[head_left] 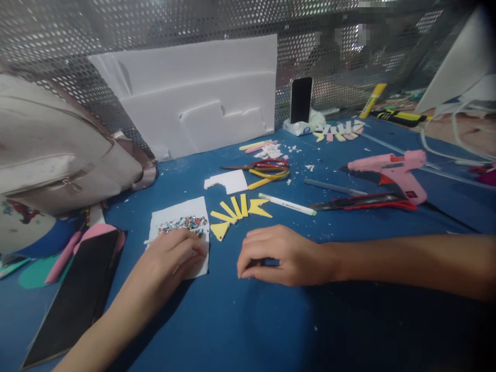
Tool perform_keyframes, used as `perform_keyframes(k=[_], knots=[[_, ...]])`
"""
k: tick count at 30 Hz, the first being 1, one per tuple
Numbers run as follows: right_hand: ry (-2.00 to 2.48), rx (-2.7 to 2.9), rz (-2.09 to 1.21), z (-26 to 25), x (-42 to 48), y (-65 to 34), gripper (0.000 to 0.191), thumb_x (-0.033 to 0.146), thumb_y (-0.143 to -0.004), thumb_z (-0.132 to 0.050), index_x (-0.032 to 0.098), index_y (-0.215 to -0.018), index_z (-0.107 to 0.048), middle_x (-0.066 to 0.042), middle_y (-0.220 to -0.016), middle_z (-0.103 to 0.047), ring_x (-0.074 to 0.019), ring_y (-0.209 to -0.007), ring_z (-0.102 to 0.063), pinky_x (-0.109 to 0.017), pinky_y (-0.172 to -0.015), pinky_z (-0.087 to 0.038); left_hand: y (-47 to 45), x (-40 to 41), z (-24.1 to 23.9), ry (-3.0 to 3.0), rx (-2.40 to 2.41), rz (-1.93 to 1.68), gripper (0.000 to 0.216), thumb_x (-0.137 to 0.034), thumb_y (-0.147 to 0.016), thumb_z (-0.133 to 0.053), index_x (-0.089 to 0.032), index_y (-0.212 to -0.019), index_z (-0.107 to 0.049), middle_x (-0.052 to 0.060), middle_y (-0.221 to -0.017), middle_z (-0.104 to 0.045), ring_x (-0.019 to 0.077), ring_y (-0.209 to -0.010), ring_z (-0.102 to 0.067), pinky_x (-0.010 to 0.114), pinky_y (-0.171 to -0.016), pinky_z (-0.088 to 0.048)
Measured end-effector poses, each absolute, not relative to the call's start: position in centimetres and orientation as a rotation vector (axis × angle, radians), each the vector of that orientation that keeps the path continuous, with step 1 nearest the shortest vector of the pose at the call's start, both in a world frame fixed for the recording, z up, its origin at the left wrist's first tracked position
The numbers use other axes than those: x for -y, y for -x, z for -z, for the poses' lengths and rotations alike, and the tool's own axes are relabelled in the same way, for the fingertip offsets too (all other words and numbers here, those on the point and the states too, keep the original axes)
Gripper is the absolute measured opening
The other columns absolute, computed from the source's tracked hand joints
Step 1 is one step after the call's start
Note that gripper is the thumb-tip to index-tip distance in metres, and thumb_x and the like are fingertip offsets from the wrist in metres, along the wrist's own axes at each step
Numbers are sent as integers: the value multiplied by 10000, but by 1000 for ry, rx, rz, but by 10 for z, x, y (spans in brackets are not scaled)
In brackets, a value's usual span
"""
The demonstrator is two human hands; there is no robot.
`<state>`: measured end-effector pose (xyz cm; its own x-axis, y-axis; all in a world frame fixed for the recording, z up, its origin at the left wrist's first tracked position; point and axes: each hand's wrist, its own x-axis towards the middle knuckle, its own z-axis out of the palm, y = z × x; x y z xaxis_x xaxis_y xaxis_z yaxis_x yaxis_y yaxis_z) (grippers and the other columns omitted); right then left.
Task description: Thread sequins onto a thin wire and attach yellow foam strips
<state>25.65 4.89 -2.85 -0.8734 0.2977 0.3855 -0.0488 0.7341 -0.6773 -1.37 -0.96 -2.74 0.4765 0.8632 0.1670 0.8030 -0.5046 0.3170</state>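
My left hand (176,258) rests on a white sheet (158,217) at the lower left, its fingers curled downward. Small shiny multicoloured pieces (189,223) are heaped just beyond its knuckles. The fingertips are partly hidden, so I cannot make out what they hold, if anything. On the blue table, my right hand (281,256) lies with fingers bent and thumb close to the index finger; nothing shows in the gap. Between and beyond both hands lie yellow cut strips (236,206), a yellow triangle (219,230) and a jagged yellow piece (259,207).
A white marker (287,204), scissors (267,168), a red cutter (364,201) and a pink glue gun (391,168) lie ahead. White foam board (201,93) leans at the back, near a propped phone (301,101). A pale bag (65,139) and black tablet-like slab (73,299) occupy the left.
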Motion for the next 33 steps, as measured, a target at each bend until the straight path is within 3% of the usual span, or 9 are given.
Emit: perform_keyframes(k=[6, 33], knots=[[188, 2448, -980, 27, -49, -256, 98, 165, -921, -569, 142, -881, -655, -22, -824, -661, -115, -765, -550, -234, -721, -431, 20, 9, 23, -2627, -1479, -496, 182, -217, -960, -477, -246, -979, -655, 36, -994, -687, 210, -917, -626, 342, -767, -444], [193, 2449, -996, 28, -50, -256, 107, 174, -923, -562, 149, -892, -661, -27, -830, -665, -120, -763, -551, -243, -718, -437, 18, 10, 24, -2564, -1523, -477, 154, -242, -953, -486, -231, -914, -634, 27, -949, -681, 195, -879, -618, 342, -767, -437]])
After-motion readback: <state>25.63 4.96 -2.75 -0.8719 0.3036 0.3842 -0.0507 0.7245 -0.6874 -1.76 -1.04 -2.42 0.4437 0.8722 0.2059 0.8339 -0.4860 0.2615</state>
